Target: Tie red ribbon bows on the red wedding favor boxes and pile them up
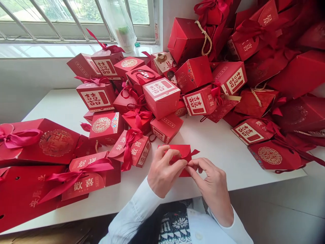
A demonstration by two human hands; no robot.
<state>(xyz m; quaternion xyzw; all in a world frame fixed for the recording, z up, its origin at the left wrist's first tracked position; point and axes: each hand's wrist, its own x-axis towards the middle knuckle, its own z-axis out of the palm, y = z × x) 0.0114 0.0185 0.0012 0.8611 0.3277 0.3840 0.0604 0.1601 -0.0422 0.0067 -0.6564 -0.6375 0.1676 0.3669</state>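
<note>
A small red gift box (179, 148) sits on the white table close to my body. A dark red ribbon (195, 152) sticks out at its right side. My left hand (165, 172) lies over the box's left part, its thumb and forefinger pinched on the ribbon at the top. From the right, my right hand (212, 179) pinches the ribbon too, its fingertips meeting those of the left. Most of the ribbon between the fingers is hidden. Just left of the hands stands a box with a tied bow (133, 144).
Many red boxes (161, 95) crowd the middle of the white table (208, 135). A tall pile of red boxes (264, 67) fills the right. Larger red boxes (58, 142) lie at left. A plastic bag with a cup (123, 30) stands on the windowsill.
</note>
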